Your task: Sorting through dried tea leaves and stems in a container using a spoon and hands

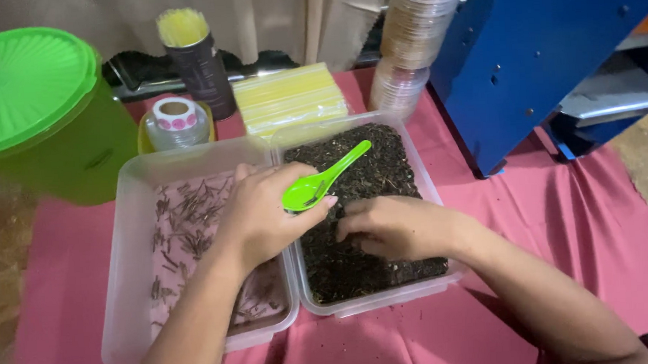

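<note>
Left hand (pixel 263 215) grips green plastic spoon (pixel 322 180) over the clear tub of dark dried leaves (pixel 362 209). Right hand (pixel 396 226), fingers curled, digs in those leaves. Neighbouring tub of brown slivers (pixel 186 233) alongside.

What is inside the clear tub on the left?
The left tub holds scattered thin brown sticks on its pale floor. The left hand, holding a green spoon, and its forearm cover the right part.

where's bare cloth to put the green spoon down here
Bare red cloth lies right of the dark-filled tray, up to the blue stand, and along the near edge. Behind the trays it is crowded: green tub, sticker roll, yellow stack.
</note>
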